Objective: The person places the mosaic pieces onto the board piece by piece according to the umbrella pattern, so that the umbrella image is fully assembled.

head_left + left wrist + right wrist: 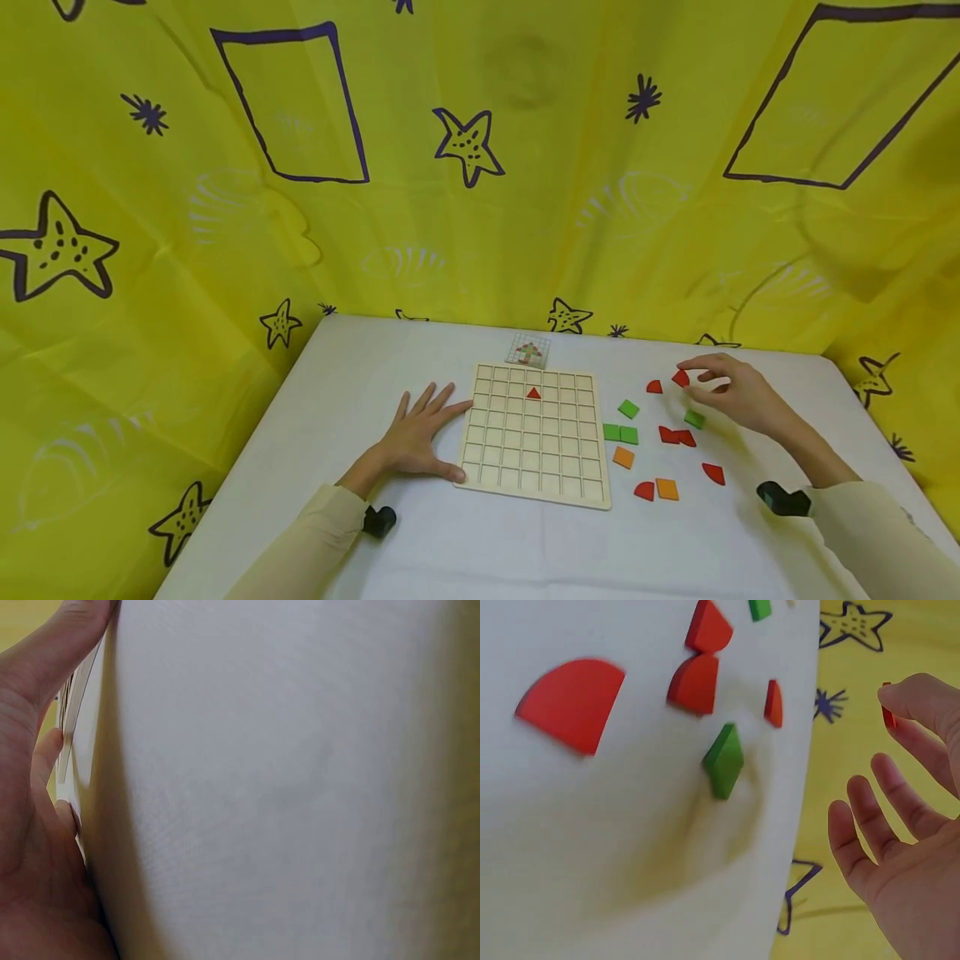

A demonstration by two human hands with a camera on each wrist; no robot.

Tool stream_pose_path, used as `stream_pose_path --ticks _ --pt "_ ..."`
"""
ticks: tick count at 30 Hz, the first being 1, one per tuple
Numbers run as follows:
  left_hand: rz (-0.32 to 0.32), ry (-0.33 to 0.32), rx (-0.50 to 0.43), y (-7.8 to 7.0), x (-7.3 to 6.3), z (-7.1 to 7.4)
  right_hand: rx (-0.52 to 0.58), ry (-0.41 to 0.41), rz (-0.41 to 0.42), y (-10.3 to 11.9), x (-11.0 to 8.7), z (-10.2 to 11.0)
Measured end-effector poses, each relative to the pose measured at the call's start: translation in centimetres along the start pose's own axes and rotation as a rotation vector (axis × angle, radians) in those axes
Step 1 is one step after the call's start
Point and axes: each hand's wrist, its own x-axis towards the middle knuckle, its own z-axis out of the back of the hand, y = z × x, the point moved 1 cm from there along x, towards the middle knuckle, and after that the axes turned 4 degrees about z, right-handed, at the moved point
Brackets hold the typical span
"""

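A red quarter-circle piece (681, 377) is pinched between the thumb and forefinger of my right hand (735, 397), raised over the table on the right. In the right wrist view that red piece (888, 714) shows edge-on, while the other fingers are spread. My left hand (414, 437) lies with spread fingers at the left edge of a pale grid board (531, 497), its thumb and forefinger touching that edge. One red triangle (533, 393) sits in a cell near the board's top. The left wrist view shows mostly white tabletop beside the left hand (37, 825).
Right of the board lie loose pieces: green squares (628, 409), orange squares (667, 489) and several red quarter-circles (713, 473). A small pattern card (528, 351) stands behind the board. Yellow patterned cloth (480, 250) hangs behind the white table (390, 350).
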Motion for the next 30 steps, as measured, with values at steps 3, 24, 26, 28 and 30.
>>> stream_pose_path --ticks 3,24,26,28,30 --pt "0.003 0.002 0.005 0.1 0.0 -0.1 0.019 0.024 0.033 1.2 0.5 -0.3" --pt "0.04 0.042 0.019 -0.1 0.1 0.3 0.146 0.166 0.167 7.3 5.0 -5.8" --pt "0.039 0.042 0.014 -0.1 0.1 0.3 0.16 0.188 0.179 7.5 5.5 -6.5" --pt "0.037 0.044 0.015 0.0 0.0 0.3 0.173 0.206 0.196 7.6 6.0 -7.3" --pt "0.035 0.045 0.018 0.0 0.1 0.3 0.189 0.22 0.212 7.7 6.4 -8.0"
